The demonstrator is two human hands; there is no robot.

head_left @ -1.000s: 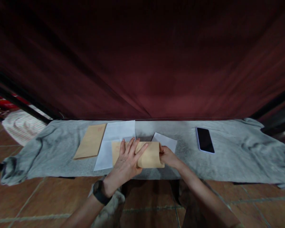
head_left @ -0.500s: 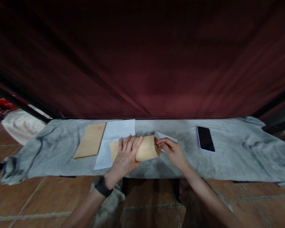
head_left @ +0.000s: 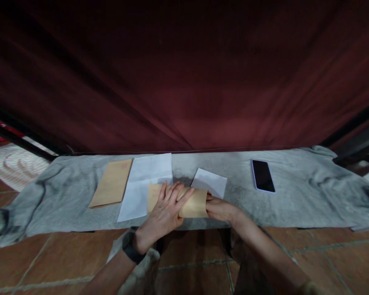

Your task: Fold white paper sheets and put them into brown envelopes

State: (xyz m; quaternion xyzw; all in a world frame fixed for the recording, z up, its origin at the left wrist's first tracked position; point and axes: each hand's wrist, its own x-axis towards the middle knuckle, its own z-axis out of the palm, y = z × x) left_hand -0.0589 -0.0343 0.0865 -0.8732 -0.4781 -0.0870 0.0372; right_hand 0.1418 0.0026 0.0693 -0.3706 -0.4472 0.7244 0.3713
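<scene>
Nearest the camera, above the tiled floor (head_left: 49, 262), the left forearm with its dark wristwatch (head_left: 130, 250) reached to the front edge of the table (head_left: 310, 213), which was draped in a loose grey cloth (head_left: 64, 196). The left hand (head_left: 167, 207) lay flat and released, fingers spread, pressing on the brown envelope (head_left: 194, 205). The right hand (head_left: 220, 209) was curled at the envelope's right end and appeared to pinch it, though its fingertips were hidden behind the knuckles.

The envelope lay close to the front edge, its left part over a white sheet (head_left: 143, 184). Being so near the edge, it could probably be dragged off onto the floor by a pull toward the body. The sheet beneath might slide along or crease under the flat palm. The cloth looked wrinkled and unanchored, so a sideways push could bunch it and shift everything on it.

Just beyond the right hand lay a small folded paper (head_left: 209, 182), near enough for a knuckle to knock it. Farther left, a second envelope (head_left: 110, 183) lay beside the sheet. Well apart to the right, a phone (head_left: 263, 175) could creep if the cloth were tugged. Behind it all hung a dark red curtain (head_left: 184, 82), and the dim light made paper edges hard to judge.
</scene>
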